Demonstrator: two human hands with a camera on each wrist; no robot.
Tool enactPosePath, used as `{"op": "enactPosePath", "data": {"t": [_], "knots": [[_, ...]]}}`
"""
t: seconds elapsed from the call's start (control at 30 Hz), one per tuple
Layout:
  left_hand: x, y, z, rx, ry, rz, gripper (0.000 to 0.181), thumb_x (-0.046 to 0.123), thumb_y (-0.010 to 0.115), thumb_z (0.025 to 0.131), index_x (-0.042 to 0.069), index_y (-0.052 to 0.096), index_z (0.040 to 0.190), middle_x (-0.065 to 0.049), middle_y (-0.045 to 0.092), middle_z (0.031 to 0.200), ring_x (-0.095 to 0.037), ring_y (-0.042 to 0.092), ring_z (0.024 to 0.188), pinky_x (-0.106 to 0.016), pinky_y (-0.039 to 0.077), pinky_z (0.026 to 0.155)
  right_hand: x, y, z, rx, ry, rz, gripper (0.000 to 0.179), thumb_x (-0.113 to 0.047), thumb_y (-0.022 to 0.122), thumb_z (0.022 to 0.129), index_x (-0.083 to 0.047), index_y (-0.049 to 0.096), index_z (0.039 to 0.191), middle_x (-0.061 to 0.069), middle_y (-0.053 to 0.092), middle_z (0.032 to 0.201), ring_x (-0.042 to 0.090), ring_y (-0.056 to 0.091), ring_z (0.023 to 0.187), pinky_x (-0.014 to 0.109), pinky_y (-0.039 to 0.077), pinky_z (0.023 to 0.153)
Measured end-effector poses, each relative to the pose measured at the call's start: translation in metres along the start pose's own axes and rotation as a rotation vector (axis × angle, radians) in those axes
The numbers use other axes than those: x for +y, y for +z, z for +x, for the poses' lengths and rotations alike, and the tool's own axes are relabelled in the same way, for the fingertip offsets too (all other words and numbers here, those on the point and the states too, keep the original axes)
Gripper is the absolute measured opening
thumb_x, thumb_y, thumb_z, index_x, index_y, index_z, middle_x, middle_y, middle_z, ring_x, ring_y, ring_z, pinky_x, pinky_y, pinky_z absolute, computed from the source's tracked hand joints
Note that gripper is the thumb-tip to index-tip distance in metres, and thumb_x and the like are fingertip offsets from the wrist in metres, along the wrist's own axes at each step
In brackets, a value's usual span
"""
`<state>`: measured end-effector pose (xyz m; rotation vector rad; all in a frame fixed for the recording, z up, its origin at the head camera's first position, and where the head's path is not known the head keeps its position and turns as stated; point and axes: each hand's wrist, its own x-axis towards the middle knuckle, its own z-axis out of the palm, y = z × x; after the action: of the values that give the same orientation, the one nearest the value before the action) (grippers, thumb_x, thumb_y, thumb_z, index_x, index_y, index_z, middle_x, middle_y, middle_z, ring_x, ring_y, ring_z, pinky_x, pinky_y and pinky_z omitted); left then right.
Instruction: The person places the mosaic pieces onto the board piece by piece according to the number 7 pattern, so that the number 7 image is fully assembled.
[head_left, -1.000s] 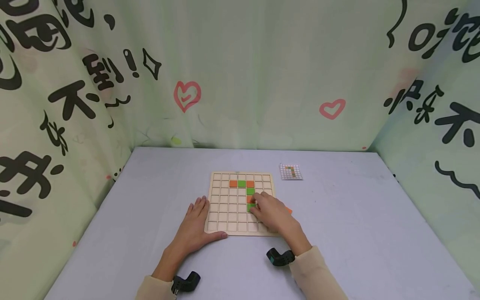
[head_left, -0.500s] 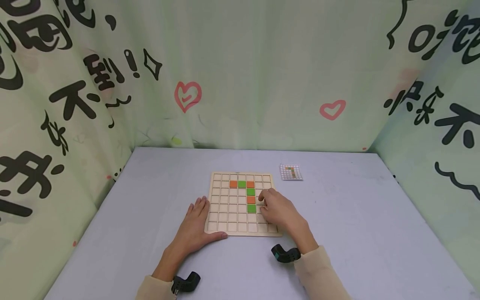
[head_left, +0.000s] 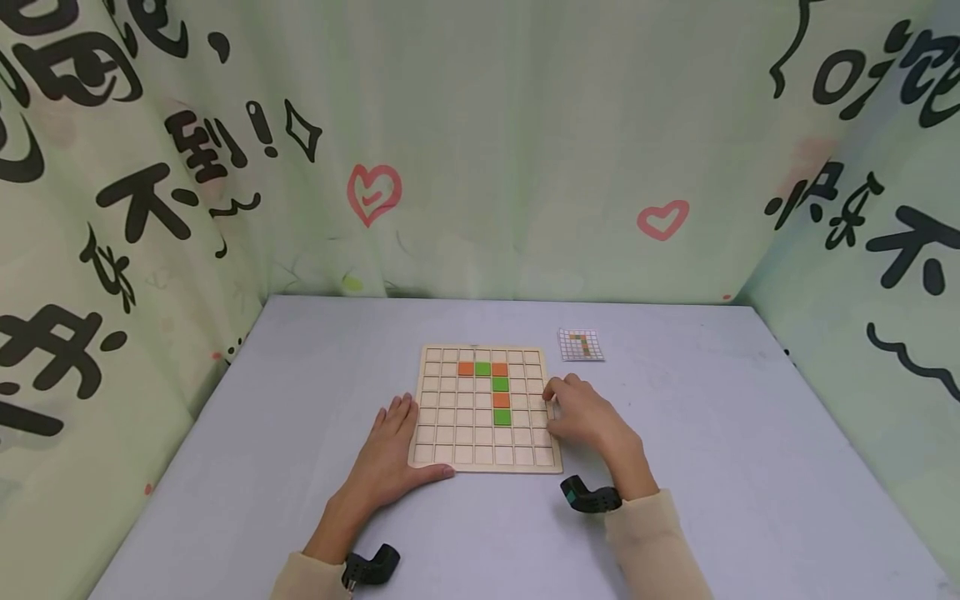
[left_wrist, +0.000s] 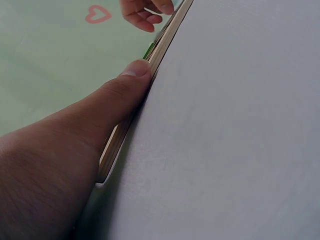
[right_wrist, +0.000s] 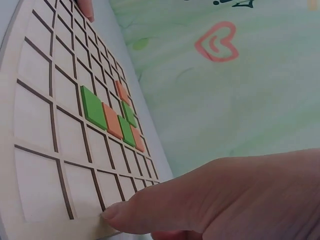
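A wooden grid board [head_left: 457, 433] lies on the table, with three orange and three green square tiles in its cells. They form a row of three at the back and a column running forward from its right end. The front tile is a green tile [head_left: 502, 417]. My left hand [head_left: 390, 454] rests along the board's left edge, fingers straight, thumb [left_wrist: 132, 75] against the front edge. At the right edge is my right hand [head_left: 588, 417], thumb and forefinger bent and apart. In the right wrist view, the right thumb [right_wrist: 125, 212] overlaps the board's edge. Anything beneath that palm is hidden.
A small card [head_left: 581, 345] printed with a coloured grid pattern lies behind the board to its right. The white table [head_left: 675, 375] reaches back to a pale green curtain [head_left: 517, 167] with black writing and red hearts.
My right hand has moved right, from the front green tile to the board's right edge. An orange patch beside that hand no longer shows. My left hand has stayed still.
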<state>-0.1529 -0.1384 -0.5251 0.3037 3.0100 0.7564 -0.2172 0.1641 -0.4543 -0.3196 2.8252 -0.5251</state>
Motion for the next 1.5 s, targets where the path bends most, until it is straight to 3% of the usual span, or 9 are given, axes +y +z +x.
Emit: {"op": "enactPosePath", "data": {"t": [0.37, 0.8, 1.17, 1.5], "knots": [[-0.001, 0.0, 0.0, 0.004, 0.009, -0.012, 0.121, 0.073, 0.072, 0.073, -0.003, 0.028, 0.156, -0.02, 0.024, 0.165, -0.034, 0.017, 0.156, -0.052, 0.016, 0.129, 0.015, -0.007, -0.001, -0.073, 0.014, 0.023, 0.034, -0.001, 0.066, 0.076, -0.003, 0.063, 0.11, 0.012, 0.058, 0.103, 0.024, 0.053, 0.089, 0.036, 0.049, 0.074], [-0.002, 0.001, 0.0, 0.005, 0.011, -0.009, 0.122, 0.074, 0.071, 0.073, -0.003, 0.028, 0.156, -0.02, 0.024, 0.165, -0.034, 0.017, 0.156, -0.051, 0.015, 0.129, 0.019, -0.009, -0.001, -0.133, 0.072, 0.036, 0.029, 0.0, 0.071, 0.081, -0.001, 0.062, 0.108, 0.01, 0.063, 0.094, 0.022, 0.054, 0.081, 0.032, 0.047, 0.068], [-0.002, 0.001, 0.0, 0.001, 0.007, -0.003, 0.122, 0.075, 0.071, 0.073, -0.003, 0.027, 0.156, -0.02, 0.023, 0.166, -0.034, 0.017, 0.156, -0.051, 0.015, 0.129, 0.019, -0.01, 0.0, -0.107, 0.075, 0.044, 0.015, -0.003, 0.071, 0.083, -0.002, 0.063, 0.096, 0.006, 0.063, 0.085, 0.02, 0.054, 0.075, 0.029, 0.046, 0.064], [-0.001, 0.0, 0.001, -0.005, -0.003, -0.011, 0.122, 0.074, 0.071, 0.073, -0.003, 0.026, 0.156, -0.02, 0.022, 0.166, -0.034, 0.016, 0.157, -0.051, 0.014, 0.129, 0.017, -0.011, 0.001, -0.054, 0.048, 0.063, 0.012, -0.003, 0.07, 0.087, -0.002, 0.062, 0.096, 0.007, 0.061, 0.083, 0.019, 0.054, 0.074, 0.028, 0.046, 0.063]]}}
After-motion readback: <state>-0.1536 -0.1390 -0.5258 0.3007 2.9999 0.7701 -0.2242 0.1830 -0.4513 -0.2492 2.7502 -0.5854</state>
